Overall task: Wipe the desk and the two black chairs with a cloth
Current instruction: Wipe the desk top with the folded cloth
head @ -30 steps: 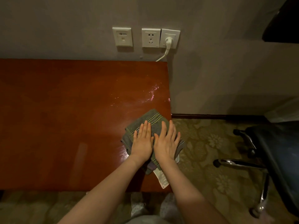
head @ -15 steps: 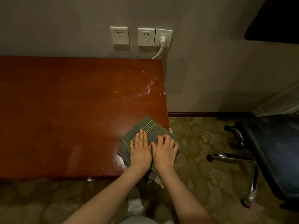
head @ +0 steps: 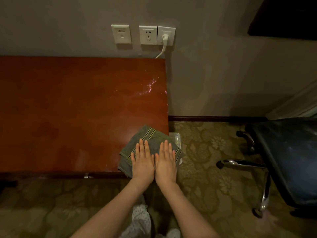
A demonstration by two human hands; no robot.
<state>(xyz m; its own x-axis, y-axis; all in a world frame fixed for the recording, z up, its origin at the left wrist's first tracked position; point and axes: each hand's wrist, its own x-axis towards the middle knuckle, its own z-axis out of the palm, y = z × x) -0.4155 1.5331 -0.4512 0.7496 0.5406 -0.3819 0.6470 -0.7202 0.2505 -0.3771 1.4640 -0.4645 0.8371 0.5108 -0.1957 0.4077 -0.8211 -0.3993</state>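
A folded grey-green cloth (head: 147,136) with yellow and black stripes lies on the front right corner of the reddish-brown desk (head: 68,109) and overhangs its front and right edges. My left hand (head: 143,162) and my right hand (head: 165,163) lie side by side on the cloth, palms down and fingers straight, pressing it without gripping. A black chair (head: 288,160) with a chrome base stands on the carpet to the right. Wet streaks (head: 149,87) shine on the desk beyond the cloth.
The desk backs onto a grey wall with three white socket plates (head: 148,35); a white plug and cable (head: 163,47) drop behind the desk. A pale translucent object (head: 176,138) shows beside the desk corner. A dark shape (head: 288,16) fills the top right. Patterned carpet covers the floor.
Both hands have drawn the cloth toward me, from further in on the desk to its front right corner, where it now hangs over the front edge. The view has pulled back.
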